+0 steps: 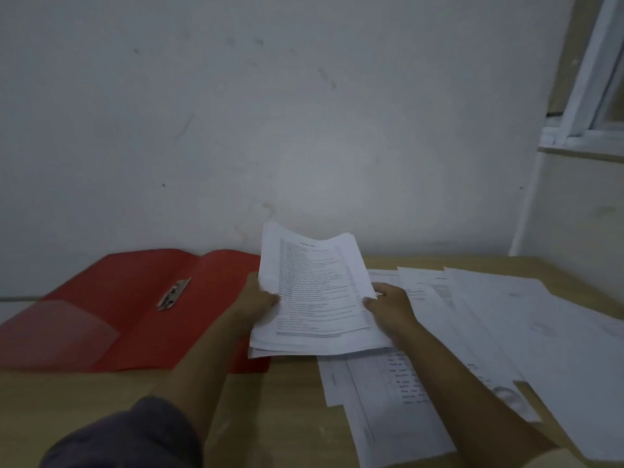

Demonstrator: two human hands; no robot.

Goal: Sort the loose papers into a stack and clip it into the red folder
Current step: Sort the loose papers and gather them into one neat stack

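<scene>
On a tan wooden table set against a pale wall, a person holds a stack of papers above the surface with both hands. Left hand pinches the stack's left edge, thumb on the printed top sheet; right hand clamps the right edge the same way. Stack's long axis runs away from the body, far end lifted and curling slightly, near end low over the table. Edges at the near end are uneven, several sheets staggered. Red folder lies open and flat to the left of the stack, its right flap passing under the stack's near left corner. Metal clip sits on the folder's middle panel, slanted, well to the left of the left hand and on that hand's side. More loose papers are fanned over the right half of the table, under and beyond the right forearm, still ungathered. Judgement: sorting is partway; the held bundle needs squaring, and the spread sheets on the right need collecting before anything goes left to the clip. Left hand is the nearer one for that carry.
</scene>
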